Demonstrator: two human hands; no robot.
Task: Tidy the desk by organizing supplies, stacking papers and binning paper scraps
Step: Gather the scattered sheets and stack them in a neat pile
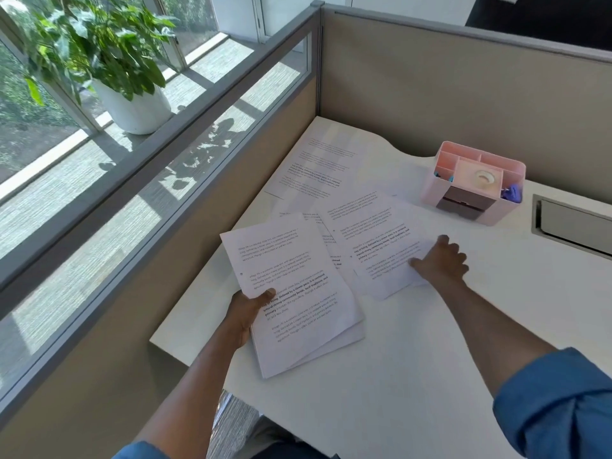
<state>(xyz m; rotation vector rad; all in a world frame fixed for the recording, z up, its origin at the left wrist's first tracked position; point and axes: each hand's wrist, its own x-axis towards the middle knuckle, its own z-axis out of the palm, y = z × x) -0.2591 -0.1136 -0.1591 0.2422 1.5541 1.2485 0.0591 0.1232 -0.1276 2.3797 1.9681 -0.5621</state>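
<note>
My left hand (246, 311) grips a small stack of printed papers (294, 303) by its left edge, thumb on top, just above the white desk (414, 376). To the right, my right hand (442, 261) presses its fingers on the lower right corner of a loose printed sheet (371, 236). That sheet overlaps another sheet (326, 240) lying partly under it. Further back another printed sheet (318, 168) lies flat near the desk's corner. A pink desk organizer (477, 182) stands at the back right, with a tape roll and blue clips inside.
Beige partition walls (447, 94) close off the desk at the back and left. A grey cable hatch (573, 226) is set into the desk at the far right. Beyond the left partition a potted plant (109, 67) stands by the window.
</note>
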